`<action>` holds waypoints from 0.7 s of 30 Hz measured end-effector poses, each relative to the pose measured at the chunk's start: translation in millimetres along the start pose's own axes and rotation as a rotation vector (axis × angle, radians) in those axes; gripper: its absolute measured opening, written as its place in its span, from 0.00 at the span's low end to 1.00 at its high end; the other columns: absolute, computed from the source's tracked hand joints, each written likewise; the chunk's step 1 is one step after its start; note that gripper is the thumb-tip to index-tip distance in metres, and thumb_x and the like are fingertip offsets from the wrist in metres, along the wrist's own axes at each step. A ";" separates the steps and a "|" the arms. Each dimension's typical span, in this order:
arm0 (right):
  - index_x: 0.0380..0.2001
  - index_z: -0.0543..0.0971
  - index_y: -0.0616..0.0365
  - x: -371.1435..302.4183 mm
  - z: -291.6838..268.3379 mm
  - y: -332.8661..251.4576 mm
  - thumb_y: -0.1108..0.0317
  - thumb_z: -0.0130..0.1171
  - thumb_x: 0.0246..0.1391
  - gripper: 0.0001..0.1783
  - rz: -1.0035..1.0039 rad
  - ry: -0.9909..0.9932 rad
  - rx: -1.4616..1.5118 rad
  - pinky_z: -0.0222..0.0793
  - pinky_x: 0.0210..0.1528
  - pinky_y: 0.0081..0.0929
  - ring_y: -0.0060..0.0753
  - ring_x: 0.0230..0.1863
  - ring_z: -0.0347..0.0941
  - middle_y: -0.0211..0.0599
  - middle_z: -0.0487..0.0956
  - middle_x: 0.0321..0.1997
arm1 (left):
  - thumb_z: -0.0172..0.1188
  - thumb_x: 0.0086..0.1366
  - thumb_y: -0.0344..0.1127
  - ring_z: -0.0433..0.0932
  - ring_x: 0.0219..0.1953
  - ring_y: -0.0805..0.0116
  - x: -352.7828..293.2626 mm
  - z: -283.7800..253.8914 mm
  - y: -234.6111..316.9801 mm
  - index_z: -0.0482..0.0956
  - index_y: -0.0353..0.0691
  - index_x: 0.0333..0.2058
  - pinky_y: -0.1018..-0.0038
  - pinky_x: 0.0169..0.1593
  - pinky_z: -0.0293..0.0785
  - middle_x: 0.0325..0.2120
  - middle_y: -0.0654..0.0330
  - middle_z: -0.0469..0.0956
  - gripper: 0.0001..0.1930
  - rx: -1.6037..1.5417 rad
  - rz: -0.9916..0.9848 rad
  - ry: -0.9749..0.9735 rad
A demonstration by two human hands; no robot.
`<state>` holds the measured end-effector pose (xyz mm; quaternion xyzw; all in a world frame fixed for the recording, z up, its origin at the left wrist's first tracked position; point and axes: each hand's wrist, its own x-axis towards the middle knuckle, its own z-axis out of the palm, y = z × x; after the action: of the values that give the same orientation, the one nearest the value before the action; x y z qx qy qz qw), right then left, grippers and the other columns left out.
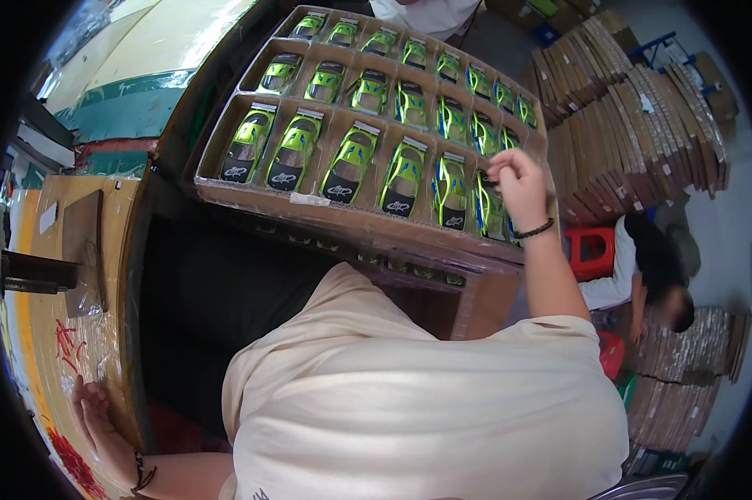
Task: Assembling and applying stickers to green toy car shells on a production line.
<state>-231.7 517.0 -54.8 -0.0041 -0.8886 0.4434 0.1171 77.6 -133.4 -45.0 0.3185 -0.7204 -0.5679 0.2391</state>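
Observation:
A cardboard tray (376, 219) with dividers holds rows of green toy car bodies with black ends, such as the front-row car body (348, 162). My right hand (522, 193) is over the front row's right end, its fingers curled together next to a green and blue car body (486, 204). Whatever is between those fingers, if anything, is too small to make out. On the left, my left hand (109, 429) rests on the wrapped worktable (113, 342), fingers loosely stretched and apart, holding nothing I can see.
A black machine arm (38, 273) reaches over a brown plate (84, 250) on the worktable. Red scraps (69, 458) lie near its edge. More car bodies show beneath the tray. Flattened cardboard stacks (634, 133), a red stool (588, 250) and a bending person (663, 262) are at right.

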 end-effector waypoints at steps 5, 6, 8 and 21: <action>0.37 0.75 0.66 -9.8 -7.3 -18.8 0.62 0.62 0.52 0.18 0.104 -0.373 -0.915 0.75 0.47 0.41 0.55 0.42 0.78 0.52 0.80 0.36 | 0.43 0.76 0.39 0.73 0.49 0.73 1.5 -0.6 -1.9 0.71 0.36 0.60 0.75 0.57 0.66 0.45 0.60 0.76 0.20 -0.036 0.007 0.002; 0.37 0.75 0.66 -11.8 -3.1 -17.2 0.62 0.62 0.52 0.18 0.097 -0.373 -0.912 0.75 0.47 0.41 0.55 0.42 0.78 0.52 0.80 0.36 | 0.43 0.76 0.39 0.73 0.49 0.73 -1.1 2.2 1.7 0.71 0.36 0.60 0.75 0.57 0.66 0.45 0.60 0.76 0.20 -0.036 0.009 0.010; 0.44 0.70 0.68 -14.1 5.8 -10.2 0.59 0.66 0.50 0.27 0.107 -0.287 -0.953 0.73 0.52 0.46 0.58 0.49 0.76 0.57 0.76 0.48 | 0.45 0.76 0.40 0.74 0.47 0.73 -5.8 9.1 7.7 0.72 0.36 0.59 0.76 0.56 0.67 0.43 0.61 0.77 0.20 0.036 0.019 0.049; 0.57 0.71 0.61 -2.8 -11.5 -97.6 0.72 0.66 0.49 0.30 -0.305 -0.056 -0.711 0.67 0.58 0.35 0.40 0.55 0.71 0.45 0.73 0.55 | 0.55 0.70 0.32 0.73 0.41 0.78 -24.2 21.8 21.3 0.77 0.33 0.51 0.80 0.49 0.69 0.37 0.65 0.78 0.14 -0.147 0.012 0.075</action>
<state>-217.1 466.5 28.3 0.0998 -0.9802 0.0853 0.1485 74.8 -98.1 -29.1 0.3166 -0.6692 -0.6055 0.2922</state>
